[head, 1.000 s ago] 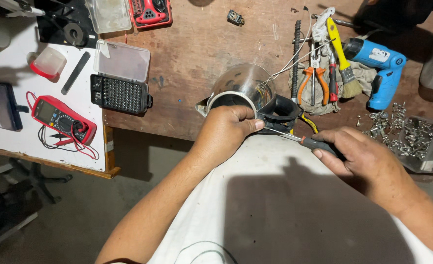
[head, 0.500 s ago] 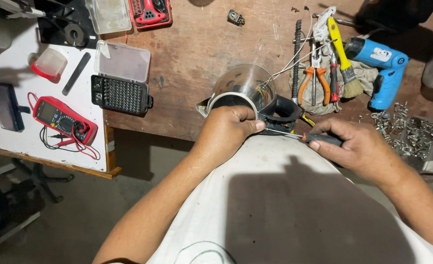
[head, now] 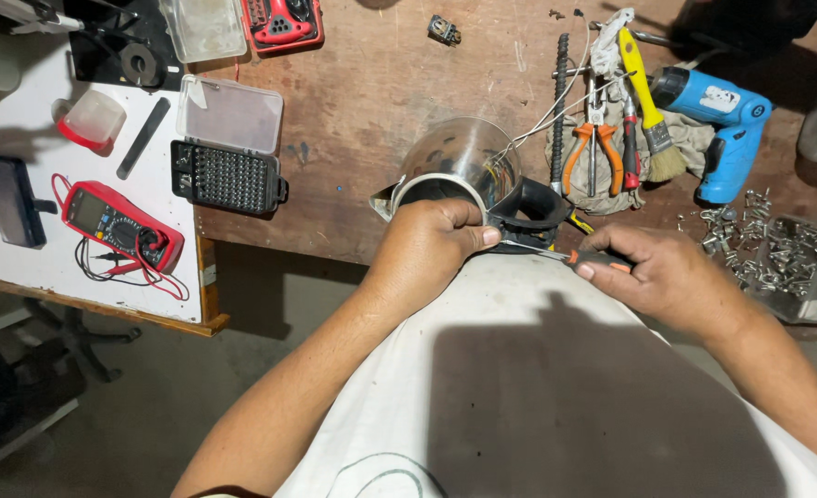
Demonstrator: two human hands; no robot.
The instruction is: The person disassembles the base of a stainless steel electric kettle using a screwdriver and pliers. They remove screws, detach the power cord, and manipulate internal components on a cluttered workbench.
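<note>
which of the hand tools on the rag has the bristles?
The yellow-handled brush, lying diagonally across the rag. The orange-handled pliers and red-handled tool beside it end in metal, not bristles.

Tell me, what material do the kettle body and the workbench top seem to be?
Kettle body: looks like clear glass, since the bench shows through and it carries glints; it could be clear plastic. Workbench top: seems bare, worn wood, brown and matte with scratches and stains.
</note>
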